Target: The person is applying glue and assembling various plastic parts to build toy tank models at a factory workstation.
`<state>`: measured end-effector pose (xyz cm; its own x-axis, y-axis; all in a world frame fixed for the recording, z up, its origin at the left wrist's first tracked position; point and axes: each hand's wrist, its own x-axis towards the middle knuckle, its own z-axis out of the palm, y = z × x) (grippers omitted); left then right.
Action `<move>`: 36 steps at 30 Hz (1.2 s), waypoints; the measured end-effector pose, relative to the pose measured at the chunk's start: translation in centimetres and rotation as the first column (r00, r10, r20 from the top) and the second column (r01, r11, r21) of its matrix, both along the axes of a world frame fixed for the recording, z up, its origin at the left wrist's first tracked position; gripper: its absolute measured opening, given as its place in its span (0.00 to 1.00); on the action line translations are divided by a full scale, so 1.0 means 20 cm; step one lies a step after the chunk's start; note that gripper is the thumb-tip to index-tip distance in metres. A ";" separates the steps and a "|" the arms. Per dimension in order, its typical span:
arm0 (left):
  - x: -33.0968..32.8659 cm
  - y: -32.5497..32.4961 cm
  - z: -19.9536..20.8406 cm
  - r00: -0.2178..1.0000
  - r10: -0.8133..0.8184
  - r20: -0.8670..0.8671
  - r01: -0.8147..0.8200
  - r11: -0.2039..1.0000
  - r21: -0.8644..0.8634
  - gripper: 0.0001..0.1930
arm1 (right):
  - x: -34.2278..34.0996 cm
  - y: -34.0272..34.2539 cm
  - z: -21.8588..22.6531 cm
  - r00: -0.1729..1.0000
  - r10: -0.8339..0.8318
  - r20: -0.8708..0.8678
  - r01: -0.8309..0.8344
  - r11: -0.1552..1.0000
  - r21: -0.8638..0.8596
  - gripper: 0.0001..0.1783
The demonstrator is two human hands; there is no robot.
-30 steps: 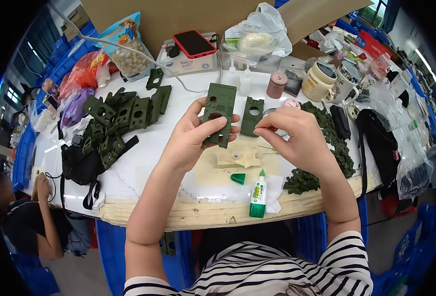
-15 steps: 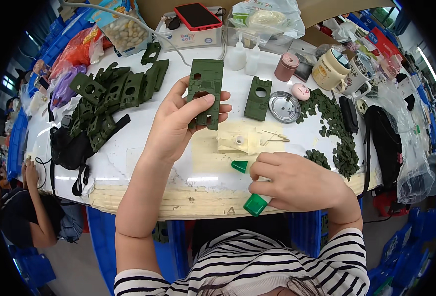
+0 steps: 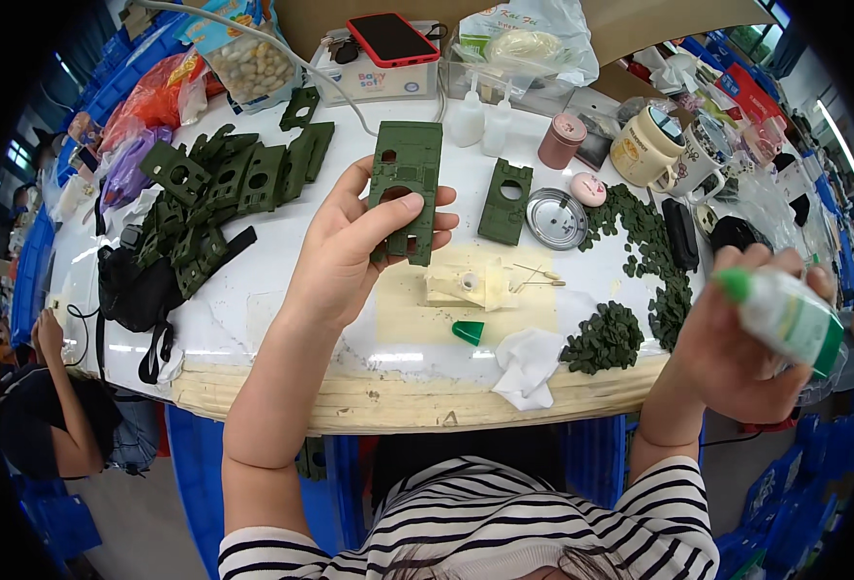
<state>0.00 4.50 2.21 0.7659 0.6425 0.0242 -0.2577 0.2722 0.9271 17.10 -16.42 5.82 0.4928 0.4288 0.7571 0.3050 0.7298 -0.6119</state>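
Above the middle of the table, my left hand (image 3: 345, 237) grips a dark green plastic model hull (image 3: 410, 159), its thumb over the part's large round hole. At the far right, past the table's front edge, my raised right hand (image 3: 736, 362) is wrapped round a white-and-green squeeze bottle (image 3: 785, 314) with a green tip. That hand is slightly blurred. A loose green cap (image 3: 468, 332) lies on the table, between a crumpled white tissue (image 3: 526, 369) and a cream-coloured taped block (image 3: 468, 280). Another green hull (image 3: 504, 201) rests flat to the right of my left hand.
Green hull parts (image 3: 224, 179) are heaped at left beside a black bag (image 3: 137, 290). Small dark green pieces (image 3: 603, 338) lie in piles at right. Behind stand dropper bottles (image 3: 467, 118), a pink tin (image 3: 562, 140), a mug (image 3: 647, 145) and a round metal lid (image 3: 556, 218).
My right hand has swung from the table's front to the far right, lifting the bottle and turning it over. The tissue and more small green pieces now show. My left hand stays nearly still.
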 end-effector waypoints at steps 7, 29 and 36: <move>-0.04 -0.07 0.01 0.998 -0.047 0.041 0.047 0.999 0.000 0.27 | -0.03 0.07 -0.06 0.929 -0.235 0.287 0.318 0.903 -0.290 0.27; -0.03 -0.15 0.01 0.892 -0.434 -0.124 0.445 0.892 0.080 0.27 | 0.02 0.23 -0.17 0.877 0.340 -0.340 -0.465 0.779 -0.420 0.26; -0.03 -0.14 0.02 0.920 -0.378 -0.098 0.383 0.923 0.033 0.27 | 0.02 0.24 -0.17 0.821 0.307 -0.482 -0.541 0.690 -0.481 0.20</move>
